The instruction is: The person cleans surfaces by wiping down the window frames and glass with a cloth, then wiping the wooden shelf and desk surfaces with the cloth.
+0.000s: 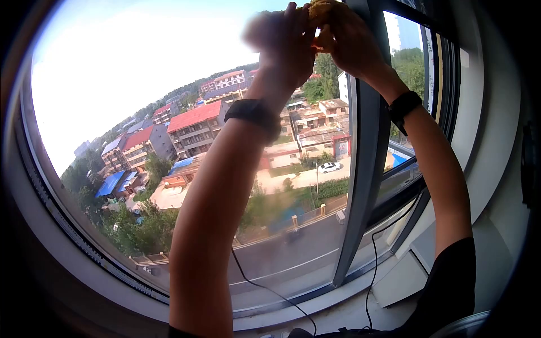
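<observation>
Both my arms reach up to the top of the view, in front of a large window pane (141,73). A crumpled yellow-orange cloth (324,40) is bunched between my hands, and part of it shows above the fingers. My left hand (284,48) is on the cloth's left side, its fingers pointing up and partly dark against the sky. On the other side, my right hand (352,42) is closed around the cloth, near the upright window post (367,141). Some fingertips and the cloth's far side are hidden. Dark bands circle both wrists.
Right of the post is a narrower window section (408,62) with a dark frame. Black cables (375,265) run down to the white sill (344,312). A white box-like ledge (400,279) stands at lower right. Outside lie a road, trees and red-roofed buildings.
</observation>
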